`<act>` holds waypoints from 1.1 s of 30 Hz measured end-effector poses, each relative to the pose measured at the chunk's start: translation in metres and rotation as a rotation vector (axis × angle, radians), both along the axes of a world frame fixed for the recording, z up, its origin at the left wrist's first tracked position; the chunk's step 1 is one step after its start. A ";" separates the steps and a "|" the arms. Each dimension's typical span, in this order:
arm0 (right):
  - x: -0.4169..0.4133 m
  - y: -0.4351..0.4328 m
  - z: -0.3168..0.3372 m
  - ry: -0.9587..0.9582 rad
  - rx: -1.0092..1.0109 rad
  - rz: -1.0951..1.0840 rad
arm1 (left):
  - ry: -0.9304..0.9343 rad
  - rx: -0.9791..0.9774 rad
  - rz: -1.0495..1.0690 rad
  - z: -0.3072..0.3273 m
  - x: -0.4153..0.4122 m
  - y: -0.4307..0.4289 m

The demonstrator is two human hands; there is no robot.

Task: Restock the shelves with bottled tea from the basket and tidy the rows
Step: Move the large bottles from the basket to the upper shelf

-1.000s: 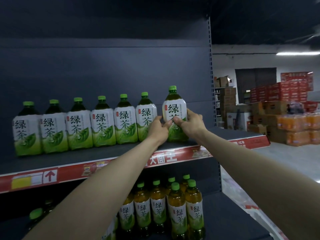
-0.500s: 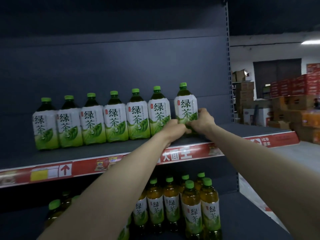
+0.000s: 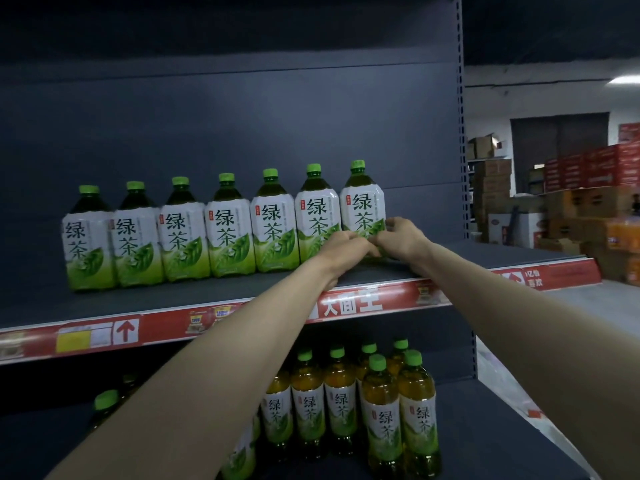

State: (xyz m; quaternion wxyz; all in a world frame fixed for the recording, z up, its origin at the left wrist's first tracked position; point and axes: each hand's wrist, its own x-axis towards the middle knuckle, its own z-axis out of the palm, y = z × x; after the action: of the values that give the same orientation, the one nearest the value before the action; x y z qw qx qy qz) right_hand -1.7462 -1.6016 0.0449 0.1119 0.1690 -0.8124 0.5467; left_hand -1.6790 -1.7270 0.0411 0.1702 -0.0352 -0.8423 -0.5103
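Several green-capped tea bottles with white and green labels stand in a row on the upper shelf (image 3: 242, 292). Both hands are at the base of the rightmost bottle (image 3: 362, 202), which stands against its neighbour (image 3: 316, 211). My left hand (image 3: 346, 249) grips its lower left side with curled fingers. My right hand (image 3: 401, 237) grips the lower right side. The bottle's bottom is hidden behind the hands. No basket is in view.
The lower shelf (image 3: 485, 427) holds several smaller amber tea bottles (image 3: 384, 420). Right of the rightmost bottle the upper shelf runs bare to its end, at the upright (image 3: 462, 133). Stacked cardboard and red cartons (image 3: 588, 202) fill the aisle at right.
The rightmost bottle has slid left until it touches the row. Both hands stayed on its base. The view has shifted, moving the shelf rightward in frame.
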 end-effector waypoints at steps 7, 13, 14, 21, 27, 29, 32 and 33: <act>-0.002 0.003 0.000 -0.052 0.002 0.065 | -0.027 0.014 -0.012 0.002 0.002 0.002; 0.007 0.000 0.002 0.006 0.144 0.003 | -0.030 0.042 -0.004 0.001 0.004 0.002; 0.009 -0.001 0.003 0.023 0.179 -0.012 | -0.021 0.046 0.007 0.002 0.005 0.002; 0.042 -0.002 0.003 0.163 0.232 -0.125 | 0.233 0.063 0.190 0.003 0.017 0.003; 0.126 0.007 -0.014 0.440 0.003 -0.051 | 0.431 0.128 0.115 -0.008 0.086 0.010; 0.156 0.012 -0.030 0.482 -0.040 -0.016 | 0.440 0.182 0.063 -0.023 0.116 0.007; 0.193 0.016 -0.068 0.467 -0.079 -0.002 | 0.395 0.223 0.040 -0.056 0.158 0.000; 0.205 0.017 -0.085 0.448 -0.090 0.002 | 0.364 0.229 0.042 -0.071 0.172 -0.003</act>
State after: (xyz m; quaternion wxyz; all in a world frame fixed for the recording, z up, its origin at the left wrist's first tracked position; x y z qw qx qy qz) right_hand -1.5407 -1.5849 -0.0403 0.2965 0.2821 -0.7417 0.5315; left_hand -1.5074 -1.7295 -0.0298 0.3329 -0.0897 -0.7348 -0.5842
